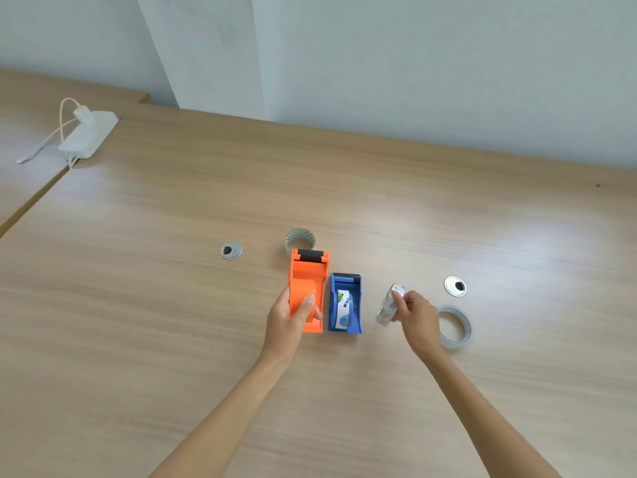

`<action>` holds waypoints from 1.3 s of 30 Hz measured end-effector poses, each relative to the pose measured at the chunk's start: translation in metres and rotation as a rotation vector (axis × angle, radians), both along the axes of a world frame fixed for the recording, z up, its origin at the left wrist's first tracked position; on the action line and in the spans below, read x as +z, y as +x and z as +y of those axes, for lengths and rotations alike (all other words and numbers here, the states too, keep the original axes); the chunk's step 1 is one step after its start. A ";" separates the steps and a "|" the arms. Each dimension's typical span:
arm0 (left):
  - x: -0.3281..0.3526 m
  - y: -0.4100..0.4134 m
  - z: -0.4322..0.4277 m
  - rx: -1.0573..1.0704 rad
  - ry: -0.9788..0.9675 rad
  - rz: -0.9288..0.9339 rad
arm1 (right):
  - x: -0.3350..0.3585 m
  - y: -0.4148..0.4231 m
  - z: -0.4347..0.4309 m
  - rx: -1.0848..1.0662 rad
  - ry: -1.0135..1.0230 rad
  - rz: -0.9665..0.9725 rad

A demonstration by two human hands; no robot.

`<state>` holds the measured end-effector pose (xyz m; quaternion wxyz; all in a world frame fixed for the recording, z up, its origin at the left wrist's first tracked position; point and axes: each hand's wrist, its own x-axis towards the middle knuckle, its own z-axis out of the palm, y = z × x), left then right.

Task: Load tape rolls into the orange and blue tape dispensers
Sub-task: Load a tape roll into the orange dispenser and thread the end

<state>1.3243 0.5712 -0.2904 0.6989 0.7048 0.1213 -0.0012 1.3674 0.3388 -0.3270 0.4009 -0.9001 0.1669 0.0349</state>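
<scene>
Fingers (pixel 309 301) of the left hand (pixel 287 317) are curled round the orange dispenser (pixel 306 277); a tape roll (pixel 386 309) is pinched by the right hand (pixel 415 313).

This looks like an office. A long wood-laminate table (pixel 172 219) is butted against a second table (pixel 20 132), with round metal cable ports in its top: one grommet (pixel 231 250) left of the left fingers (pixel 307 302), another right of the right fingers (pixel 401 300). A white power strip (pixel 88 136) with a charger (pixel 82 115) plugged in lies far left, below plain pale walls (pixel 413 63).
</scene>
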 end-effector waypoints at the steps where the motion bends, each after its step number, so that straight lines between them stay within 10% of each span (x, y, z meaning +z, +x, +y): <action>1: 0.003 -0.001 -0.004 -0.005 0.002 -0.007 | 0.017 0.000 0.001 -0.077 0.140 0.006; 13: 0.055 -0.026 -0.045 -0.102 -0.101 -0.082 | 0.139 -0.036 0.060 0.123 0.607 0.250; 26: 0.059 -0.044 -0.052 -0.085 -0.054 -0.094 | 0.144 -0.039 0.090 0.048 0.649 0.156; 39: 0.073 -0.046 -0.045 -0.151 -0.185 -0.059 | 0.135 -0.093 0.061 0.499 0.666 -0.087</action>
